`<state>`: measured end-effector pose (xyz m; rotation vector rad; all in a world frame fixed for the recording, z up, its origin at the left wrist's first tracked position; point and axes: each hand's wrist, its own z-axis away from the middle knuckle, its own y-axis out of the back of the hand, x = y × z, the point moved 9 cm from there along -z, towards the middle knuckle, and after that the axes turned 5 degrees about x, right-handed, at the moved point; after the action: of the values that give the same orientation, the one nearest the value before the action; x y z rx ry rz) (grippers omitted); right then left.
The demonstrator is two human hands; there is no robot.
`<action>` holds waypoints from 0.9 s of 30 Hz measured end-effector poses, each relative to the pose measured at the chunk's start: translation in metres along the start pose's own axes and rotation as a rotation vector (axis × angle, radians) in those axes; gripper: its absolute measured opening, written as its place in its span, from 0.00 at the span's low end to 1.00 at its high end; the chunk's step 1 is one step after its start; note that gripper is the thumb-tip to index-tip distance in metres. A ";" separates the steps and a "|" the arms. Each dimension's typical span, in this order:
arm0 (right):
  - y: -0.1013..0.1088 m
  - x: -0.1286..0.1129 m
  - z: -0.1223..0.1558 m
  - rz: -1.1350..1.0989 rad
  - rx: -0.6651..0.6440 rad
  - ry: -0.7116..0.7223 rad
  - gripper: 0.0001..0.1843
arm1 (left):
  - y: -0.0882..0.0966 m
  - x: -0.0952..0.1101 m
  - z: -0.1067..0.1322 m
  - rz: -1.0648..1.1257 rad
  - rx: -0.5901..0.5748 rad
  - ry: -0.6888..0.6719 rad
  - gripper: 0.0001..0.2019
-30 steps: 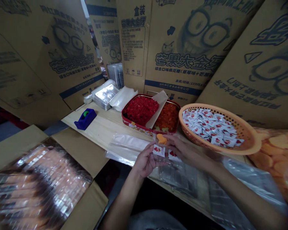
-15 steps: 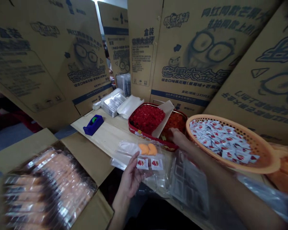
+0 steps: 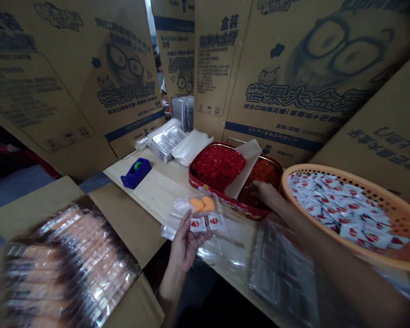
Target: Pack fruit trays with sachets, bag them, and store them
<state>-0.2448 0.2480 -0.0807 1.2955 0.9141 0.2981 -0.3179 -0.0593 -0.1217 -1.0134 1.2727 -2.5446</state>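
Observation:
My left hand (image 3: 185,246) grips a clear plastic tray (image 3: 181,206) from its near edge, thumb along the side. In that tray lie two curved orange pieces (image 3: 202,204) and, nearer me, two white sachets (image 3: 207,223) with red prints. My right hand (image 3: 269,195) reaches down into the right side of a red tin (image 3: 230,202), among small orange-red items (image 3: 263,172); its fingertips are hidden there. A pale card divider (image 3: 249,164) separates these from the bright red items (image 3: 218,166) on the left.
To the right stands an orange basket (image 3: 392,196) of white sachets. Clear trays (image 3: 283,273) lie near the table edge, more trays (image 3: 167,141) at the back. A blue tape dispenser (image 3: 136,173) sits left; an open carton (image 3: 123,223) holds packed trays. Large cartons (image 3: 130,91) wall the back.
The view has shifted, with the tin and basket now further right in it. The left hand still holds the tray, and the right hand is still in the tin's right side.

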 end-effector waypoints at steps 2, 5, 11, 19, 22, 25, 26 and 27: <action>0.010 0.006 0.006 -0.128 0.055 -0.069 0.06 | 0.003 -0.001 -0.002 0.008 0.005 -0.004 0.25; 0.019 0.009 0.019 -0.361 0.099 -0.160 0.05 | 0.006 -0.002 -0.004 0.001 0.007 -0.014 0.24; 0.029 0.001 0.038 -0.722 0.133 -0.226 0.06 | 0.008 -0.007 -0.010 0.001 -0.007 -0.019 0.22; 0.026 -0.048 0.084 -1.050 -0.016 -0.244 0.16 | 0.011 -0.008 -0.013 0.017 -0.008 0.009 0.19; 0.004 -0.089 0.112 -0.951 -0.256 -0.149 0.18 | 0.012 -0.010 -0.013 0.013 -0.011 0.031 0.18; -0.029 -0.114 0.134 -0.863 -0.461 -0.093 0.19 | 0.013 -0.011 -0.013 0.024 -0.015 0.050 0.17; -0.038 -0.118 0.138 -0.840 -0.496 -0.082 0.19 | 0.013 -0.011 -0.013 0.031 -0.018 0.054 0.17; -0.045 -0.118 0.140 -0.819 -0.515 -0.078 0.19 | 0.013 -0.012 -0.014 0.037 -0.022 0.056 0.17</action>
<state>-0.2315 0.0594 -0.0742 0.3943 1.1296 -0.1590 -0.3196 -0.0541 -0.1431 -0.9204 1.3230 -2.5541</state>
